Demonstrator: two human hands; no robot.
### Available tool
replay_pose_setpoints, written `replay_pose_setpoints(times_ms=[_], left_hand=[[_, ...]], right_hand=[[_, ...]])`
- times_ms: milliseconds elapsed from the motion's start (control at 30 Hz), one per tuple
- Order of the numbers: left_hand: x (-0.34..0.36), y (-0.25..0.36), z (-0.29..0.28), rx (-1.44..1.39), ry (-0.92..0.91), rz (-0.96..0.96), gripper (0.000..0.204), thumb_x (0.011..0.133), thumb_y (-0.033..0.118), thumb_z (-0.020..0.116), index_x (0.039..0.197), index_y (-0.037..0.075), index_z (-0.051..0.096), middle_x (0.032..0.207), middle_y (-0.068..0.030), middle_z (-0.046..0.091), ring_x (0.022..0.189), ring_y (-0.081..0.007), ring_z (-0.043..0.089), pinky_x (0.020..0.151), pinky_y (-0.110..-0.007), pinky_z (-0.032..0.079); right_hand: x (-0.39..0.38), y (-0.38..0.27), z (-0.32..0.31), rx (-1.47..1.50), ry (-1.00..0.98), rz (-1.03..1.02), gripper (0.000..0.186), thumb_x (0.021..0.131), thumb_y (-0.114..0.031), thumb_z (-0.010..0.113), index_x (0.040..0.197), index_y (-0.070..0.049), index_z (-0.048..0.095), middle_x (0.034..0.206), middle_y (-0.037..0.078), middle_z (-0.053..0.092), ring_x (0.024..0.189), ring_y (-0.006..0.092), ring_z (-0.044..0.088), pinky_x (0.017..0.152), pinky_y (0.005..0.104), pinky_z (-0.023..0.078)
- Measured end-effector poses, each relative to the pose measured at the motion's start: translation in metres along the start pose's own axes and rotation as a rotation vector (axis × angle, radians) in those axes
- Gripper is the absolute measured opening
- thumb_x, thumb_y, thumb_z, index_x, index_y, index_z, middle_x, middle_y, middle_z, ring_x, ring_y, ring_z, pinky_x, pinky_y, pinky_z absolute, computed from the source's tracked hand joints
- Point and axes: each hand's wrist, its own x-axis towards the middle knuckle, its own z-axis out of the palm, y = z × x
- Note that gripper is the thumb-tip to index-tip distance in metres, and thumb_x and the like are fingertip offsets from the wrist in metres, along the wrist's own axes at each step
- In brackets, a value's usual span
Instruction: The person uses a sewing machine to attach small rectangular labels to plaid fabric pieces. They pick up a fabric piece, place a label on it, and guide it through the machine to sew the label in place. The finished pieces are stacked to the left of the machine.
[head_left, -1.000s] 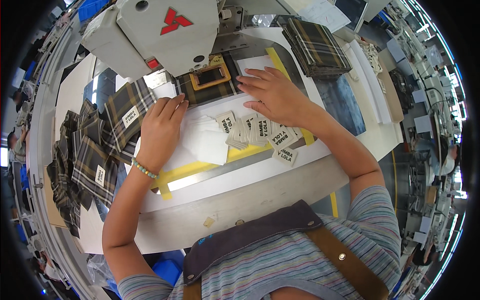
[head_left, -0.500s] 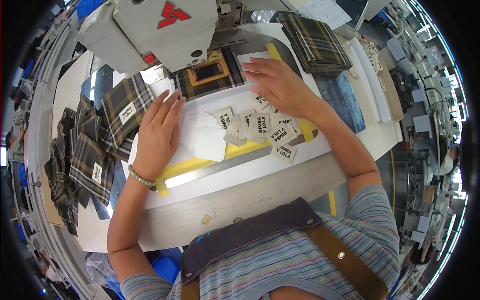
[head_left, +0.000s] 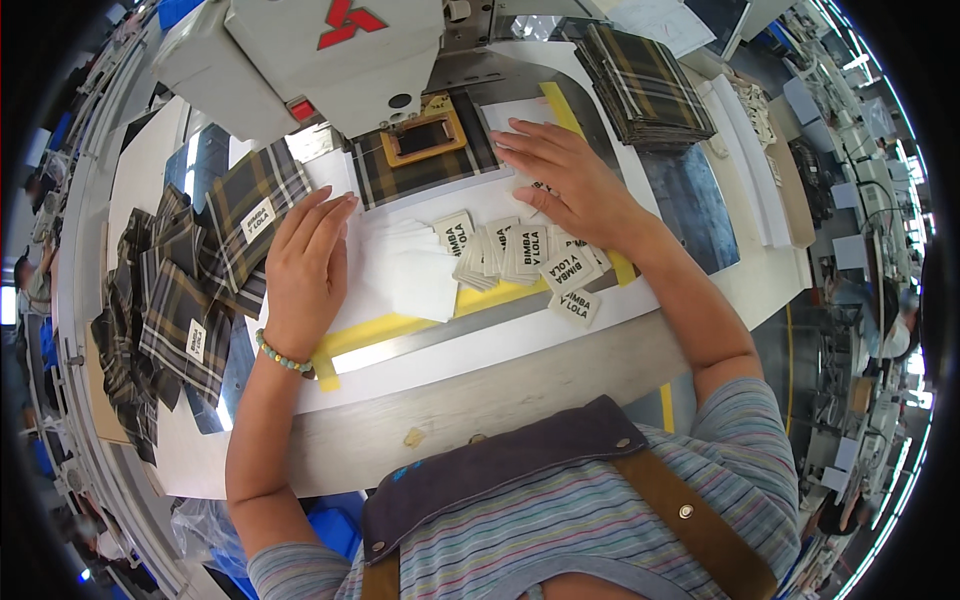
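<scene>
Under the head of a white sewing machine (head_left: 320,60) lies a plaid fabric piece (head_left: 380,185), with a tan rectangular frame clamp (head_left: 460,150) pressed over it. Beside the fabric's left edge is my left hand (head_left: 308,270), fingers stretched and nothing held. On the other side, my right hand (head_left: 575,185) hovers over the right end of the work plate, its fingers extended and thumb apart. Several small cream labels with dark print (head_left: 530,250) lie between my hands, partly hidden under the right one. Next to them is a fanned pile of white squares (head_left: 425,285).
Plaid pieces with labels attached (head_left: 185,325) are heaped at the left. A neat stack of plaid pieces (head_left: 650,85) stands at the back right. Yellow tape (head_left: 385,335) edges the white plate. Beyond the table's right side stands an open box (head_left: 760,150).
My left hand has drawn back slightly to the left, away from the plaid fabric's corner. My right hand stays nearly in place. The whole view has shifted a little.
</scene>
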Motion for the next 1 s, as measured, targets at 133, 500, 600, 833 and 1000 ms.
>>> replay_pose_setpoints(times_ms=[133, 500, 600, 833, 1000], left_hand=[[0.000, -0.002, 0.002, -0.019, 0.006, -0.006, 0.048, 0.087, -0.012, 0.064, 0.132, 0.003, 0.069, 0.127, -0.0128, 0.075, 0.130, -0.0379, 0.066, 0.103, -0.045, 0.057], [0.003, 0.006, 0.003, -0.076, -0.135, 0.008, 0.051, 0.091, -0.012, 0.063, 0.139, 0.004, 0.069, 0.125, -0.0193, 0.074, 0.129, -0.0396, 0.066, 0.105, -0.048, 0.055], [0.003, 0.004, 0.004, -0.088, -0.150, 0.003, 0.047, 0.092, -0.011, 0.063, 0.137, 0.003, 0.070, 0.126, -0.0196, 0.074, 0.128, -0.0397, 0.066, 0.103, -0.048, 0.056], [0.003, 0.006, 0.003, -0.139, -0.146, -0.020, 0.040, 0.095, -0.009, 0.062, 0.133, 0.001, 0.069, 0.128, -0.0206, 0.073, 0.122, -0.0395, 0.068, 0.103, -0.045, 0.056], [0.002, 0.003, 0.005, -0.146, -0.134, -0.012, 0.041, 0.095, -0.010, 0.062, 0.134, 0.002, 0.070, 0.131, -0.0193, 0.072, 0.123, -0.0393, 0.068, 0.105, -0.045, 0.055]], right_hand=[[-0.004, -0.001, 0.005, -0.082, -0.107, 0.014, 0.053, 0.111, -0.039, 0.059, 0.152, -0.006, 0.061, 0.168, 0.007, 0.051, 0.162, 0.0288, 0.032, 0.133, 0.0538, 0.025], [-0.003, 0.005, 0.002, -0.046, -0.119, -0.012, 0.052, 0.110, -0.035, 0.060, 0.151, -0.004, 0.062, 0.166, 0.006, 0.052, 0.161, 0.0306, 0.035, 0.133, 0.0518, 0.028], [-0.004, 0.003, -0.001, -0.046, -0.125, -0.001, 0.051, 0.109, -0.032, 0.060, 0.151, -0.003, 0.062, 0.165, 0.007, 0.054, 0.160, 0.0310, 0.036, 0.133, 0.0498, 0.030], [-0.003, 0.005, 0.000, 0.014, -0.102, -0.007, 0.047, 0.110, -0.031, 0.062, 0.148, -0.004, 0.065, 0.163, 0.006, 0.056, 0.158, 0.0295, 0.040, 0.130, 0.0471, 0.033], [0.010, -0.002, -0.028, 0.005, 0.021, -0.049, 0.036, 0.104, -0.026, 0.070, 0.133, -0.004, 0.074, 0.140, 0.009, 0.071, 0.136, 0.0312, 0.061, 0.115, 0.0445, 0.048]])
